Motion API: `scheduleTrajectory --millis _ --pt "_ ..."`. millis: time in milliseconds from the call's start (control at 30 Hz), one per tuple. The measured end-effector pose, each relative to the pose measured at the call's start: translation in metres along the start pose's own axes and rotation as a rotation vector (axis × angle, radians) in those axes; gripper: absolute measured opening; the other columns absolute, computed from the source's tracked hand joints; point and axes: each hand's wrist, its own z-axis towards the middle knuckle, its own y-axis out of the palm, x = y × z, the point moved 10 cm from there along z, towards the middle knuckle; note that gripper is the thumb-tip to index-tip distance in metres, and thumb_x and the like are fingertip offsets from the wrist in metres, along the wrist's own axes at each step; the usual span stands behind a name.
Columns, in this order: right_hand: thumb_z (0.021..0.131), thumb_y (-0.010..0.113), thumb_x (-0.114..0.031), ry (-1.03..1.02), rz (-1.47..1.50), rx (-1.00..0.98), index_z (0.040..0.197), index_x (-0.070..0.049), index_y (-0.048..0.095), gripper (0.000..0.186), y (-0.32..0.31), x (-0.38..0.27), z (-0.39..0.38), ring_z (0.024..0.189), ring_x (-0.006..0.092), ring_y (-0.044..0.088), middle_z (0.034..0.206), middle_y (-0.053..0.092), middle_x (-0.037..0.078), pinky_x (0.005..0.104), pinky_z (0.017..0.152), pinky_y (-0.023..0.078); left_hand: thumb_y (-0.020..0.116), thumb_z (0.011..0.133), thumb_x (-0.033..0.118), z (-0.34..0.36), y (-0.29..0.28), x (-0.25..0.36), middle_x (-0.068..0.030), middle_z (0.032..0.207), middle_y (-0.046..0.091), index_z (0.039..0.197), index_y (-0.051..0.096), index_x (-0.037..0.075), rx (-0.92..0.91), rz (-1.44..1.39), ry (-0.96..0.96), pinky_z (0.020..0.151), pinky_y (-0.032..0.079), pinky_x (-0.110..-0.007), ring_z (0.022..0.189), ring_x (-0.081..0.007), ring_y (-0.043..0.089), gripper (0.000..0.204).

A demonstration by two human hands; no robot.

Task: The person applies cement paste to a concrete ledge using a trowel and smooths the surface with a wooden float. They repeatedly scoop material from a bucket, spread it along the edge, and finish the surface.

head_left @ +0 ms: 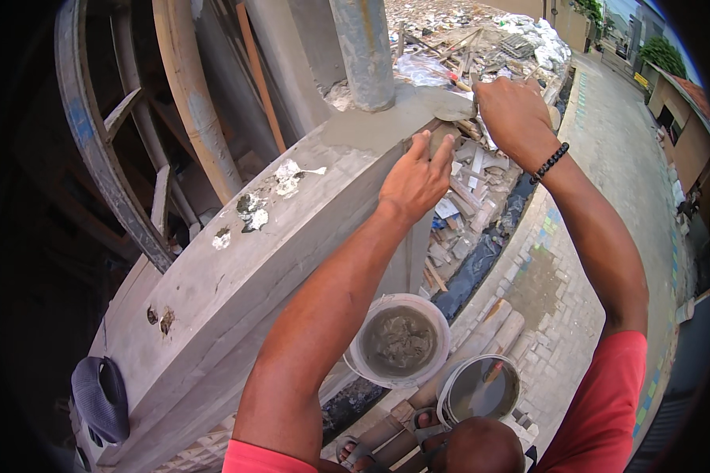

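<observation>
A concrete ledge [237, 244] runs away from me, topped at its far end with smooth wet mortar [371, 126]. My right hand [514, 118] is closed round a trowel [454, 107], mostly hiding its handle. The blade lies flat on the mortar at the ledge's far right corner. Just below the blade, my left hand [420, 177] grips a small brownish board [446, 140] against the ledge's edge, fingers bent upward; its outline is partly hidden. A round grey post [363, 59] rises from the mortar nearby.
Below the ledge stand a bucket of mortar [402, 340] and a bucket of murky water [482, 389] holding a tool. A grey cap [101, 398] sits at the ledge's near end. Bamboo poles [193, 102] and a ladder-like frame [95, 150] lean left. Rubble [473, 173] borders a dark drain [497, 236].
</observation>
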Motion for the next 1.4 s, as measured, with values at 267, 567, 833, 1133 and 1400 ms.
scheduleTrajectory --millis 267,567,833,1133,1400 --pt "0.081 0.057 -0.004 0.068 -0.087 -0.145 0.092 -0.007 0.068 0.015 -0.012 0.029 -0.032 0.085 0.0327 0.067 0.083 0.067 0.016 0.0458 0.079 0.047 0.048 0.092 0.017 0.001 0.002 0.000 -0.0108 0.149 0.038 0.137 0.050 0.007 -0.004 -0.007 -0.005 0.105 0.030 -0.042 0.127 -0.0353 0.047 0.045" --pt "0.084 0.055 -0.006 0.166 -0.022 -0.154 0.093 -0.009 0.067 0.015 -0.030 0.059 -0.048 0.083 0.0322 0.067 0.081 0.068 0.014 0.0482 0.077 0.047 0.047 0.093 0.016 -0.001 0.000 0.000 -0.0118 0.149 0.039 0.135 0.052 0.006 0.024 -0.007 -0.002 0.105 0.030 -0.042 0.126 -0.0354 0.049 0.043" --pt "0.082 0.056 -0.007 -0.017 0.087 -0.042 0.091 -0.006 0.068 0.015 -0.017 0.011 -0.005 0.079 0.0335 0.069 0.081 0.068 0.018 0.0456 0.075 0.052 0.049 0.092 0.016 -0.002 -0.001 -0.001 -0.0119 0.148 0.039 0.134 0.052 0.004 0.037 -0.023 0.000 0.105 0.030 -0.042 0.126 -0.0359 0.049 0.044" --pt "0.081 0.057 -0.007 -0.094 0.068 -0.011 0.089 -0.004 0.068 0.014 -0.014 -0.004 -0.004 0.075 0.0350 0.068 0.077 0.067 0.018 0.0455 0.074 0.052 0.051 0.089 0.016 -0.003 -0.007 -0.003 -0.0112 0.141 0.046 0.130 0.056 0.003 0.099 -0.039 -0.011 0.105 0.031 -0.042 0.123 -0.0358 0.050 0.043" --pt "0.081 0.057 -0.006 -0.102 0.087 -0.059 0.091 -0.006 0.068 0.015 -0.025 -0.009 -0.018 0.074 0.0342 0.067 0.075 0.067 0.017 0.0454 0.074 0.050 0.052 0.087 0.016 -0.001 -0.003 -0.001 -0.0124 0.124 0.057 0.129 0.056 -0.001 0.081 -0.044 0.015 0.101 0.033 -0.041 0.108 -0.0306 0.057 0.046"
